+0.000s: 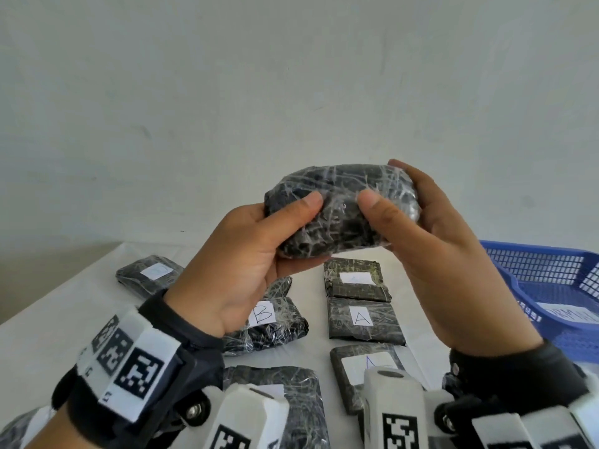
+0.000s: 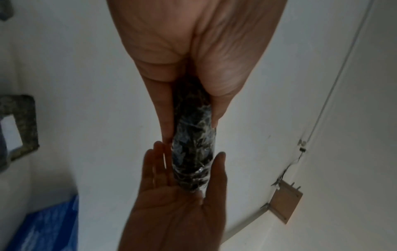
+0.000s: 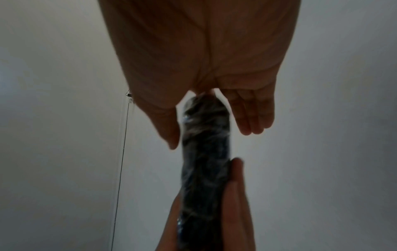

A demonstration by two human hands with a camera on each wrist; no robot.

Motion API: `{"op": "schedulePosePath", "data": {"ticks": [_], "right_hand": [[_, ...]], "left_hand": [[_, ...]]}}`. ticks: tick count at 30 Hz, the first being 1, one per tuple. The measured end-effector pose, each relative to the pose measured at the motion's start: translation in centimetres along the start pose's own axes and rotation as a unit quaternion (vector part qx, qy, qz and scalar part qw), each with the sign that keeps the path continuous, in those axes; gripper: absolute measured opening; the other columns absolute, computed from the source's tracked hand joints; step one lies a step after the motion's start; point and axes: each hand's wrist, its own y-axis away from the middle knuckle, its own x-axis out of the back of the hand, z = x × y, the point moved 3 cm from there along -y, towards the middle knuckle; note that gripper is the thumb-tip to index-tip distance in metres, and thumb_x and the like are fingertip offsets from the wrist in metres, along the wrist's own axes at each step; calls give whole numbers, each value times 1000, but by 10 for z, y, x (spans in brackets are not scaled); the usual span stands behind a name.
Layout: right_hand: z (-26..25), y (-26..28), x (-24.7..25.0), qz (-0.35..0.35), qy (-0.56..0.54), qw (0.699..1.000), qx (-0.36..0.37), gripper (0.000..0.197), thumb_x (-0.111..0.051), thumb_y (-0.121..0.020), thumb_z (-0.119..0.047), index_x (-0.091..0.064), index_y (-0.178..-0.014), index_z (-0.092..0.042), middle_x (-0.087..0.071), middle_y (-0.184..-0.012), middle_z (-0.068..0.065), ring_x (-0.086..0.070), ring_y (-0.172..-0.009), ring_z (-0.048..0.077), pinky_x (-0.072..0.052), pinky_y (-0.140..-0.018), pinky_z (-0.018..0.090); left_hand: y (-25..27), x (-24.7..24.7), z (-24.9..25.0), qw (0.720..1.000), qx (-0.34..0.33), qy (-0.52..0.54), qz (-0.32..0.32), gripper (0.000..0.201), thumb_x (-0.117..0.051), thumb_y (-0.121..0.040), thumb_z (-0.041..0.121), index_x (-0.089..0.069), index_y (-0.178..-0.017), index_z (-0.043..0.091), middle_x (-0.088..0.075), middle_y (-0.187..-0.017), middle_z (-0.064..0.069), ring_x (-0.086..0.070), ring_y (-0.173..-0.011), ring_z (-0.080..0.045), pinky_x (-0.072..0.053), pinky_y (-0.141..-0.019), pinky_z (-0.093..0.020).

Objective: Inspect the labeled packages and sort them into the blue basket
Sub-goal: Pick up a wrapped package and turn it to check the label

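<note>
Package (image 1: 340,209) held aloft between both hands, above the rows on the table (image 1: 64,306). My left hand (image 1: 240,270) and right hand (image 1: 431,254) each clamp one end, thumb in front and fingers behind. No label shows on the near face, presumably why I raised it. Blue basket (image 1: 551,280) waits right.

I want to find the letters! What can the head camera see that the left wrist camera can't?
Only the head view shows the packages on the table: one marked B, one marked A, and the basket's mesh wall. Only the left wrist view shows a brown plate fixed to the wall. Both show the left hand and right hand gripping the wrapped package.
</note>
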Motion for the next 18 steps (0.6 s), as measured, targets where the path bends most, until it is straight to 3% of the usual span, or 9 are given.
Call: {"op": "schedulePosePath", "data": {"ticks": [2,5,8,10,12,15,16,18], "right_hand": [[1,0,1,4,-17,1000,6,72,-76,-84,-49,-47,-148,-31,-74,-122,-4,-73,-113,11,-57,-96,29],[-1,1,1,52,-40,998,25,52,-78,-88,-46,-61,-130,-21,-77,-107,1,-76,-98,14,-60,-80,25],[1,0,3,100,-32,994,16,37,-69,-89,-41,-72,-108,-9,-80,-94,4,-77,-88,19,-62,-75,32],[4,0,3,102,-18,995,0,31,-67,-96,-36,-74,-103,-7,-81,-95,9,-78,-91,25,-64,-82,41],[8,-1,3,73,-29,996,-29,33,-68,-99,-40,-74,-107,-8,-81,-100,9,-78,-99,26,-60,-96,47],[11,-2,4,29,-114,990,-81,52,-79,-79,-43,-70,-122,-16,-80,-111,0,-71,-117,17,-45,-116,46],[10,-3,6,22,-158,983,-90,55,-79,-74,-36,-68,-125,-16,-79,-111,0,-70,-117,15,-43,-117,43],[6,-3,7,2,-199,977,-74,50,-73,-84,-21,-63,-131,-9,-79,-112,6,-72,-112,16,-52,-106,34]], "left_hand": [[1,-1,1,999,28,16,-15,38,-68,-76,34,-78,-95,2,-80,-98,-13,-78,-82,-17,-64,-64,-24],[3,-5,0,999,22,13,-48,34,-66,-83,45,-84,-88,16,-80,-101,-9,-78,-89,-17,-64,-69,-27],[2,-3,-3,998,-4,-11,-69,44,-78,-84,49,-77,-110,14,-76,-115,-13,-73,-107,-22,-62,-84,-31],[2,-2,-5,997,-23,-26,-74,48,-82,-79,39,-73,-118,12,-76,-114,-12,-73,-105,-18,-59,-85,-25],[0,-1,-5,997,-45,-33,-50,27,-86,-79,26,-79,-103,17,-79,-99,-4,-75,-91,-11,-58,-73,-18],[-3,3,-3,996,-70,-45,-1,27,-79,-67,32,-83,-89,17,-80,-93,-6,-77,-84,-13,-59,-67,-19],[-4,4,-3,996,-75,-47,7,30,-78,-66,34,-83,-89,16,-81,-94,-7,-77,-84,-14,-60,-68,-20],[-3,5,-3,996,-75,-47,7,27,-78,-69,34,-83,-90,17,-81,-95,-7,-78,-86,-15,-60,-69,-20]]}}
